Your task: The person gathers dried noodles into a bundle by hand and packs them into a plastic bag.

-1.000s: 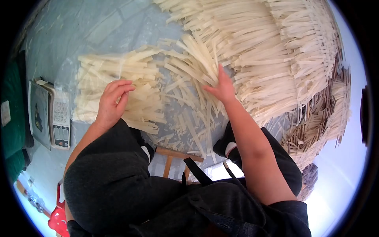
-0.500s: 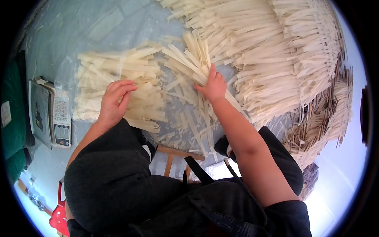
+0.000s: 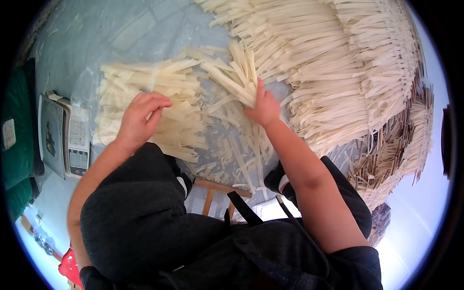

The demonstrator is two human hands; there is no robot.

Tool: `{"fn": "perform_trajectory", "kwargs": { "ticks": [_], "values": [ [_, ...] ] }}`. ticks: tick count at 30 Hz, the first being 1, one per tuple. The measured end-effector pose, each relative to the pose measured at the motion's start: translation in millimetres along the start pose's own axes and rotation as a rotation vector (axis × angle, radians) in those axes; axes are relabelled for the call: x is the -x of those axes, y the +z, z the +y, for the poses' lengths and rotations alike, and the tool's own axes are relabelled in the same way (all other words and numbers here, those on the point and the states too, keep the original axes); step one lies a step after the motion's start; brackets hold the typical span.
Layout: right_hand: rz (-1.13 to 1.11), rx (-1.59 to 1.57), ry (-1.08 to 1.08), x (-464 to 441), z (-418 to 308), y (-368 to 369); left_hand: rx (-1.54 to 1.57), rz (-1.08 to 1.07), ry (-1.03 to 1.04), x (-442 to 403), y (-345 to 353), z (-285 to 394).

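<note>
My right hand [image 3: 265, 107] is closed around the lower end of a bundle of pale flat strips [image 3: 240, 77], which fans out away from me. The strips look like dried sheet cut into ribbons; I cannot tell the material. My left hand [image 3: 141, 120] hovers at the near side of a loose pile of the same strips [image 3: 186, 126]. Its fingers are bent, with the thumb a little apart from them, and no strip shows between them. Whether the fingertips touch the pile is unclear.
A large layered stack of strips [image 3: 328, 92] spreads along the right. Broken bits [image 3: 227, 150] litter the floor between my feet. A digital scale [image 3: 75, 135] stands at the left, beside green sacks [image 3: 17, 130]. A wooden stool [image 3: 220, 187] is between my legs.
My right hand has shifted slightly nearer to me and to the right, still on the bundle. My left hand has moved slightly, its fingertips a little further right over the pile.
</note>
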State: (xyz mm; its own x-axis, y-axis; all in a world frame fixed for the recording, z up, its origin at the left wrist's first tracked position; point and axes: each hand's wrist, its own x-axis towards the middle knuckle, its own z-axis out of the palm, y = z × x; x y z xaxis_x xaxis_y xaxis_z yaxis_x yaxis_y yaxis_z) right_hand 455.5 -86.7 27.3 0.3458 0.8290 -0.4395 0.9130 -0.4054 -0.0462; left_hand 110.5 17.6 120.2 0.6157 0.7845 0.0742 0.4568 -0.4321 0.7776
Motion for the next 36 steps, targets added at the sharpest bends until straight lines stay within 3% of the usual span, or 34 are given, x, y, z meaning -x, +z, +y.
{"fn": "perform_trajectory", "kwargs": {
  "ticks": [2,3,5,7,9,11,13,14,17,20,26,28,29,31,32,34,36],
  "values": [
    [0.041,0.081,-0.017,1,4,2,-0.04,-0.148,0.065,-19,-21,7],
    [0.025,-0.034,-0.022,-4,11,3,-0.052,-0.15,0.068,-32,-31,14],
    [0.002,-0.165,-0.025,-4,22,0,0.044,-0.344,-0.111,-62,-41,30],
    [-0.125,-0.317,-0.048,1,35,-18,0.132,-0.388,-0.176,-93,-31,24],
    [-0.096,-0.304,-0.05,13,53,-8,0.021,-0.409,-0.29,-136,-11,-3],
    [-0.066,-0.29,-0.053,22,58,3,-0.215,-0.285,-0.524,-174,25,-33],
    [-0.025,-0.293,-0.042,25,62,9,-0.179,-0.26,-0.662,-197,59,-70],
    [-0.028,-0.296,-0.033,25,61,8,-0.18,-0.269,-0.659,-199,75,-83],
    [-0.039,-0.21,-0.054,24,54,-4,-0.563,-0.638,-0.514,-194,107,-104],
    [0.058,-0.137,-0.075,16,49,-7,-0.398,-0.508,-0.652,-193,120,-91],
    [0.096,-0.109,-0.083,10,38,-13,-0.389,-0.752,-0.393,-184,156,-59],
    [0.003,-0.164,-0.049,11,35,-17,-0.345,-0.814,-0.291,-176,151,-28],
    [0.002,-0.165,-0.047,12,34,-17,-0.346,-0.817,-0.29,-183,149,-25],
    [-0.017,-0.16,-0.063,15,36,-18,-0.25,-0.554,-0.396,-204,152,-30],
    [-0.019,-0.155,-0.061,16,39,-14,-0.244,-0.554,-0.396,-212,160,-34],
    [0.047,-0.32,-0.192,15,43,-5,0.059,-0.351,-0.28,-218,184,-51],
    [0.043,-0.334,-0.215,17,42,-9,0.155,-0.316,-0.278,-210,210,-50]
  ]
}}
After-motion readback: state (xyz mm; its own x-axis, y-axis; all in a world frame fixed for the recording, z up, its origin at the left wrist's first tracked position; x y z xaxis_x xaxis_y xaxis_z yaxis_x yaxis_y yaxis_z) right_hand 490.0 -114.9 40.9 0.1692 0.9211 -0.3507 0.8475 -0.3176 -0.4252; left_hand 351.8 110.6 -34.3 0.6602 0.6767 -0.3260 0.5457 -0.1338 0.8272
